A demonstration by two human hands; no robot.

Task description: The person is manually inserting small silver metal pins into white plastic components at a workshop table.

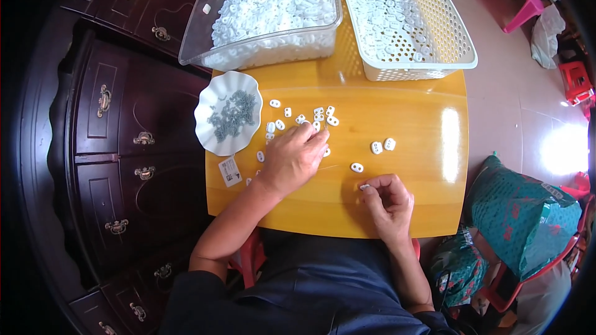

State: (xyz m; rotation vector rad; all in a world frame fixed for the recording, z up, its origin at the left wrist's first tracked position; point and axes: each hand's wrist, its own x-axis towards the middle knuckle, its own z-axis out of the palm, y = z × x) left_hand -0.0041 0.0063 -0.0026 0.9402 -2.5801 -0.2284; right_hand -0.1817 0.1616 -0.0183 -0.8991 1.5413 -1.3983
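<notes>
My right hand (388, 208) pinches a small white plastic piece (364, 187) between thumb and fingertip, near the front of the yellow table (310, 208). My left hand (290, 158) reaches over a loose group of small white two-holed pieces (318, 113). Its fingers are closed at the tips, and what they hold, if anything, is too small to make out. Another two-holed piece (356, 167) lies between my hands, with two rounded pieces (389, 144) farther back on the right. Left of my left hand stands a white scalloped dish (207, 96) with many small grey metal parts, perhaps screws.
A clear bin (192, 40) heaped with white pieces stands at the back left. Beside it is a cream perforated basket (459, 37) of flat white pieces. A small printed card (230, 172) lies below the dish. Dark cabinets (155, 192) border the left; teal bags (521, 217) sit right.
</notes>
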